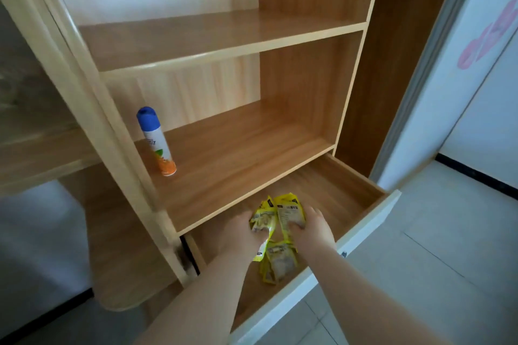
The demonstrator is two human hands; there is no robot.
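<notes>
Yellow packets [288, 213] lie front-left in the open drawer [350, 190]: one gripped by the left hand [242, 232], another by the right hand [312, 228], fingers [298, 226] curled round them, tips hidden. Beneath, a third packet [280, 263], print unreadable. Open room lies rightward.

blue-capped spray can [157, 143] standing on wooden shelf [238, 154], tiled floor [448, 232]

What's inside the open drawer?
Only yellow packets show: the left hand grips one, the right hand another, one more lies nearer the front. Hands and packets cover what is beneath; the shelf hides the drawer's back.
</notes>
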